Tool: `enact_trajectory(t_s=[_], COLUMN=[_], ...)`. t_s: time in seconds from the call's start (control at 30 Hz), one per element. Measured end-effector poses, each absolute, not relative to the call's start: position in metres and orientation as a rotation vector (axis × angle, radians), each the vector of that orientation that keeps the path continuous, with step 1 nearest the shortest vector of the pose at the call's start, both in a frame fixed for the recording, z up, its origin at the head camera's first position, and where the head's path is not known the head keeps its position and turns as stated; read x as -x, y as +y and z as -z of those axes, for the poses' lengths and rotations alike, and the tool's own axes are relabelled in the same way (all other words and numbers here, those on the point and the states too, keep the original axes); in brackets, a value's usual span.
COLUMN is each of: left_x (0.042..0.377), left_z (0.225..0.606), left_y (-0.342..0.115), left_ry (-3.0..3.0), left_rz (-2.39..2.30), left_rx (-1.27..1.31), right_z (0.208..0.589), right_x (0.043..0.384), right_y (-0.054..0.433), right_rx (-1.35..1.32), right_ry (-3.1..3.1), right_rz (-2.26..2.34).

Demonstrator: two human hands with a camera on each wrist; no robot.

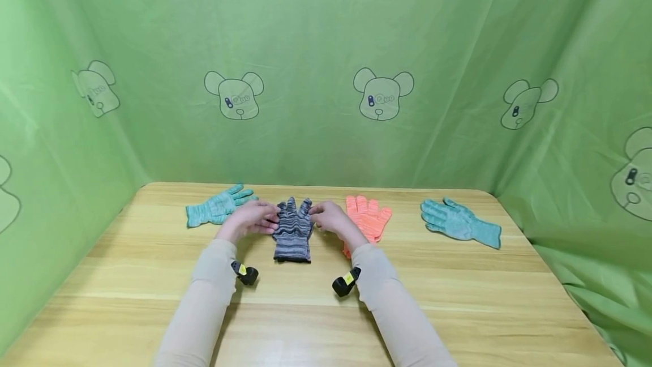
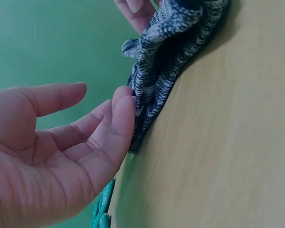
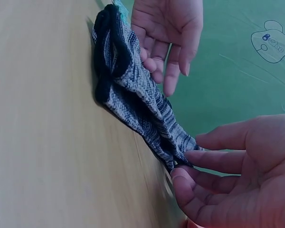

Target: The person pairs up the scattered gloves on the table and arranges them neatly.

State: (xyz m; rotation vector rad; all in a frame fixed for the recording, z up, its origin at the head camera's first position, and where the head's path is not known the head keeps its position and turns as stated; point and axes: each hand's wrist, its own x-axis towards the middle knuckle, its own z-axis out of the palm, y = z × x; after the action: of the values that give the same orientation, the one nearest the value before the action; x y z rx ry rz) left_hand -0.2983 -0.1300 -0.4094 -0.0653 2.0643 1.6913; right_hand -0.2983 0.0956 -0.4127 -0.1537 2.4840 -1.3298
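Observation:
A black-and-grey knitted glove [image 1: 292,232] lies on the table between the two hands, its fingers pointing away and its dark cuff toward me. In the left wrist view the left hand [image 2: 61,152] touches the side of the glove [image 2: 152,66] with loosely bent fingertips, the thumb held apart. On the other side, the right hand [image 3: 237,171] pinches the glove [image 3: 142,95] near its finger end between thumb and fingers. Loose folds show at the cuff in the right wrist view.
A teal glove [image 1: 216,207] lies behind the left hand. Partly behind the right wrist is an orange glove [image 1: 368,217], and farther right another teal glove [image 1: 458,221]. Green curtains [image 1: 316,140] with bear-head prints stand around the wooden table [image 1: 285,321].

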Motion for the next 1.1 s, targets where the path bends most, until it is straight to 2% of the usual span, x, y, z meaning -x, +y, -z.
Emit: enact_trajectory(t_s=[0.53, 1.1], left_x=[0.2992, 0.2987], left_z=[0.4159, 0.4155], left_y=[-0.1389, -0.1342], left_ry=[2.039, 2.039], left_rz=[-1.688, -1.681], left_rx=[0.056, 0.054], right_z=[0.4117, 0.4145], right_x=[0.2967, 0.2977], right_y=[0.0959, 0.0956], right_rx=[0.167, 0.333], right_ry=[2.58, 2.714], right_rz=[1.238, 1.037])
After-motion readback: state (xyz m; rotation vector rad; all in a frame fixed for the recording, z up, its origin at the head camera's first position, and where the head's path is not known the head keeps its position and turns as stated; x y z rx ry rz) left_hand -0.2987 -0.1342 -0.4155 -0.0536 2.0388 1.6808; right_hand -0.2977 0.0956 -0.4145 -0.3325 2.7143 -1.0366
